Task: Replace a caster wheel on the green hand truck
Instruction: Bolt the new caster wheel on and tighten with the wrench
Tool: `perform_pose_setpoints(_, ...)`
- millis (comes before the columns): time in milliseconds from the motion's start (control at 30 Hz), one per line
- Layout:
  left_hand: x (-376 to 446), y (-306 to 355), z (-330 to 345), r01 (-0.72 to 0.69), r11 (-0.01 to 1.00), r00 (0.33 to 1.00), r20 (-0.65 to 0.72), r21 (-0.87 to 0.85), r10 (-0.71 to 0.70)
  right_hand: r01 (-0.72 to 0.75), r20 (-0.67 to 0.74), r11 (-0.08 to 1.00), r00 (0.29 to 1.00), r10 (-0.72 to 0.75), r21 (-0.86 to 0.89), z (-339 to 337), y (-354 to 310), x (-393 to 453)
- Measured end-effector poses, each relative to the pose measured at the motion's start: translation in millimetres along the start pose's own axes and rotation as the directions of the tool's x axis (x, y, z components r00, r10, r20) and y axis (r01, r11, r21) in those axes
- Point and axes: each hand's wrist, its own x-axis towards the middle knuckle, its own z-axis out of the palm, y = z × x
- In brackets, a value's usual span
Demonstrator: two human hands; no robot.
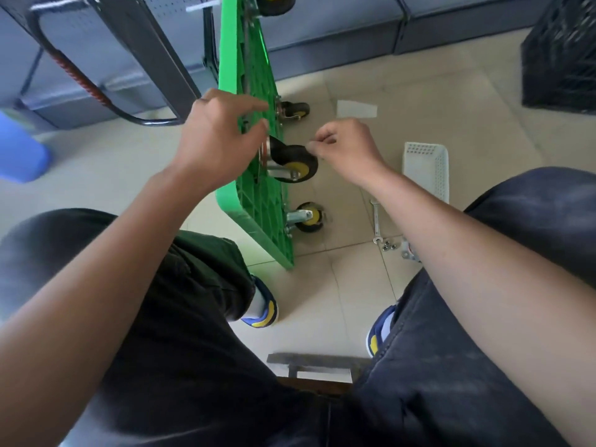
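- The green hand truck (254, 130) stands on its long edge on the tiled floor (322, 285), between the person's knees; its long axis runs away from the camera, and its ribbed underside faces the right.
- Its black folding handle (135, 59) lies off to the left side of the deck.
- Four wheels jut out to the right from the underside: one at the far top (275, 3), one further down (295, 111), the caster wheel (293, 162) at the middle of the work, and the nearest one (309, 217).
- The caster wheel has a black tyre and a yellow hub; its metal fork and plate sit against the deck, and its axle points roughly toward the camera.
- The left hand (219, 137) reaches over the top edge of the deck, fingers bent; its fingertips (263, 125) rest at the deck by the caster's plate. Whether this grip clasps the plate or only touches it cannot be told.
- The right hand (346, 146) is curled nearly closed, thumb and forefinger pinched together just beside the tyre; a small item may be in that pinch, but it is too small to tell.
- On the floor to the right lie a wrench (375, 221), a few loose nuts (388, 245) by its near end, and a metal bracket (407, 250) partly behind the right forearm.
- A white perforated basket (427, 169) sits beyond them, and a black crate (561, 56) is at the far right.
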Motion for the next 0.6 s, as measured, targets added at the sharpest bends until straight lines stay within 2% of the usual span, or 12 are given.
perform_pose_setpoints(100,8.8,-17.0,9.9,0.055,0.997,0.998,0.012,0.049,-0.055,-0.008,0.029,1.0,1.0,0.008,0.0,13.2,-4.5,7.8)
perform_pose_setpoints(233,12.1,-18.8,20.7,0.157,0.986,0.977,0.135,0.064,-0.164,-0.011,-0.082,0.999,0.997,0.014,0.035,25.8,-5.1,16.1)
perform_pose_setpoints(333,17.8,-15.6,20.6,0.185,0.982,0.972,0.137,0.041,-0.189,-0.023,-0.122,0.994,0.992,0.035,0.103,34.5,-2.6,20.5)
perform_pose_setpoints(600,21.6,-23.3,29.9,0.204,0.977,0.965,0.154,0.066,-0.212,-0.082,-0.051,0.976,0.994,0.095,0.201,60.0,-6.3,25.0)
